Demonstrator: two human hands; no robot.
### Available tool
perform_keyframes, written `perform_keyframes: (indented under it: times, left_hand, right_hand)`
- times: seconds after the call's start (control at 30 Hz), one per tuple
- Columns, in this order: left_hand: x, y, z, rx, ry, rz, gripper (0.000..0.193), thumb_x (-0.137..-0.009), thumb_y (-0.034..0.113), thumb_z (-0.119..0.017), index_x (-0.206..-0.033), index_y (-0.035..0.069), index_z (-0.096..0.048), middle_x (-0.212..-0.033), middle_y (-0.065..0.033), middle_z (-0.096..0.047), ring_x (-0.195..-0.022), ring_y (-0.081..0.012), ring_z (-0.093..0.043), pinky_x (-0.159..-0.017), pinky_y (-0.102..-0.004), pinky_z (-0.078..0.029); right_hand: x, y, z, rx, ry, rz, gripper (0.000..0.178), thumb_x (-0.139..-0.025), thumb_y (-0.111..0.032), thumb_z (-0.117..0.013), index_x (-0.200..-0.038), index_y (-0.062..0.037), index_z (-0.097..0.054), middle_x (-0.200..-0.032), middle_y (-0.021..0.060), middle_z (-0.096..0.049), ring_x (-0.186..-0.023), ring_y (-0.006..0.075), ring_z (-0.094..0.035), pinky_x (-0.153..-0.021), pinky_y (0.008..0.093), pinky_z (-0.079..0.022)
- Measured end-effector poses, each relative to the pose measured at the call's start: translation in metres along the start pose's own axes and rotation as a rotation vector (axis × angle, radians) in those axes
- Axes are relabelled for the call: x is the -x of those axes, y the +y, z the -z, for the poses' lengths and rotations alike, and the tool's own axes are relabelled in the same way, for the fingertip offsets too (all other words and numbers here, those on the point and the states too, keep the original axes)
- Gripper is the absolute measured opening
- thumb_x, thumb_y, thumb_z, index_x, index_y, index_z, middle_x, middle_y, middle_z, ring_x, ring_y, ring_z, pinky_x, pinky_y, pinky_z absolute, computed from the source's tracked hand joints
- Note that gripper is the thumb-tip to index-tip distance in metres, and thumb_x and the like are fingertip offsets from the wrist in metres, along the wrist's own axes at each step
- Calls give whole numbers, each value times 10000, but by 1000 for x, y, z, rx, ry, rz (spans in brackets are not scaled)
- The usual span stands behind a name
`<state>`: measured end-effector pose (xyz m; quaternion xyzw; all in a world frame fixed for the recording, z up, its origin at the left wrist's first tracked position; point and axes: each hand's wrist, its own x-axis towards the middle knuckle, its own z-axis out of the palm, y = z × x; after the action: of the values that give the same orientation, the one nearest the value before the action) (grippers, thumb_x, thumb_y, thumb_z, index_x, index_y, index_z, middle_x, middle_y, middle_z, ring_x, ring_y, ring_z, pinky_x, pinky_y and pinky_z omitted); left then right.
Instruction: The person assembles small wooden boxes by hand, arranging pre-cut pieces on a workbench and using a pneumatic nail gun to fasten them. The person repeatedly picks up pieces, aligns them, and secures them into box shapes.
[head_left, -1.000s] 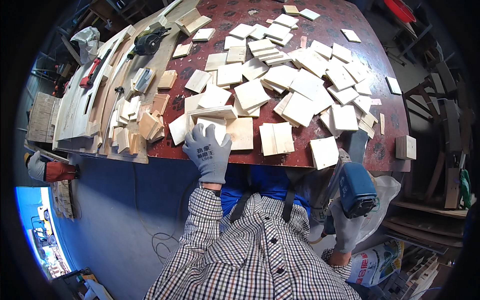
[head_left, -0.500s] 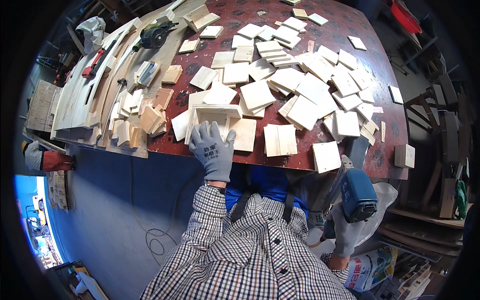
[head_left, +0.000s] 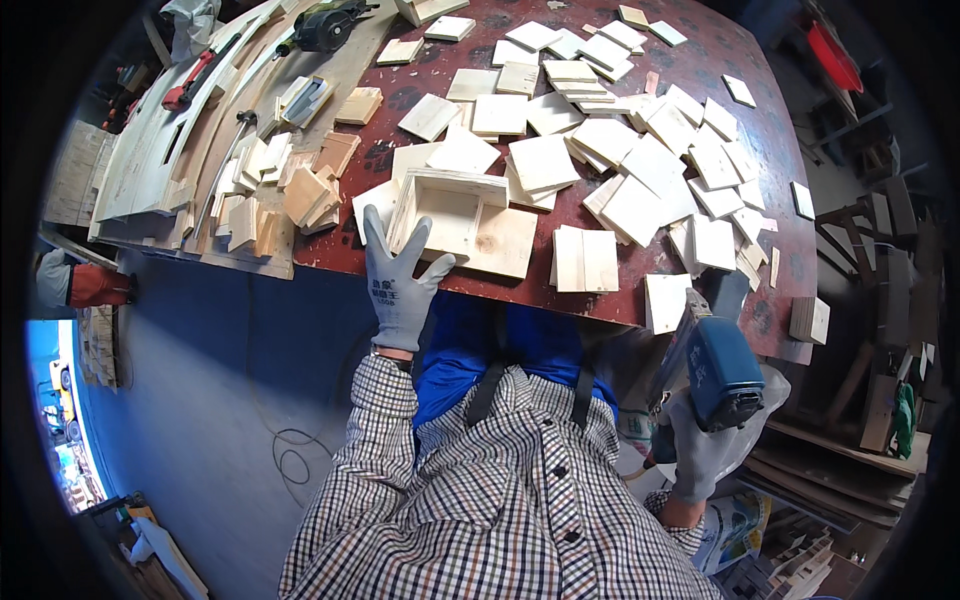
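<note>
My left hand point(head_left: 401, 278), in a grey glove, rests on the near edge of the dark red table point(head_left: 610, 300). Its fingers are spread against the near wall of a small open wooden box point(head_left: 449, 212) that sits on a square plywood base. My right hand point(head_left: 700, 455), also gloved, hangs low beside my right hip, below the table edge. It grips a blue power nailer point(head_left: 712, 368) pointing up toward the table.
Many square plywood pieces point(head_left: 640, 175) lie scattered over the table. Small wood blocks point(head_left: 290, 190), long boards, a dark power tool point(head_left: 325, 25) and a red-handled tool point(head_left: 190, 80) lie on the left. A cable point(head_left: 290, 455) lies on the blue floor.
My left hand has spread its fingers and now presses the wooden box, which stands out more clearly from the pile. The nailer in my right hand has stayed low at my side.
</note>
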<state>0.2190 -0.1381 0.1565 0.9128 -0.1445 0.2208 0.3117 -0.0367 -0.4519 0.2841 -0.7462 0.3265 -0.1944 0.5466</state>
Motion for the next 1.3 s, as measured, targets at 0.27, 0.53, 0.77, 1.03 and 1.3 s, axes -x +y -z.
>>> perform_keyframes:
  times: [0.27,0.53,0.77,1.03,1.3]
  left_hand:
    - [11,-5,-18,238,68,119,586,-794,284,-922,-1310,79,-738,-1611,-272,-407,-1454,-406,-473,-1174,-470,-446]
    - [15,-36,-35,224,77,16,522,-798,252,-891,-1295,160,-759,-1325,-148,-657,-1211,-362,-610,-1032,-462,-520]
    - [13,-36,-35,131,91,-24,456,-824,187,-838,-1274,212,-770,-1279,-140,-648,-1154,-360,-619,-995,-464,-533]
    - [11,-33,-36,105,84,-31,459,-838,219,-818,-1292,216,-750,-1276,-158,-629,-1118,-370,-611,-980,-478,-529]
    - [11,-29,-34,56,34,11,474,-847,294,-857,-1289,167,-744,-1358,-154,-609,-1242,-357,-588,-1045,-468,-513]
  right_hand:
    - [8,-12,-12,59,-162,-63,322,-830,-47,-792,-1123,18,-674,-975,84,-734,-815,166,-708,-736,319,-580]
    - [0,-32,-36,162,-237,-21,296,-822,-91,-808,-1085,-5,-704,-926,71,-756,-807,158,-719,-737,323,-582]
    - [-6,-52,-59,164,-368,-16,309,-818,-113,-833,-1090,-7,-731,-948,57,-771,-850,155,-729,-757,326,-586]
    - [-27,-95,-103,51,-625,-140,186,-902,-99,-739,-1051,10,-713,-876,86,-745,-743,133,-714,-716,293,-585]
    - [-67,-120,-185,59,-837,-115,237,-952,-248,-692,-975,-15,-663,-723,37,-658,-604,100,-649,-573,272,-570]
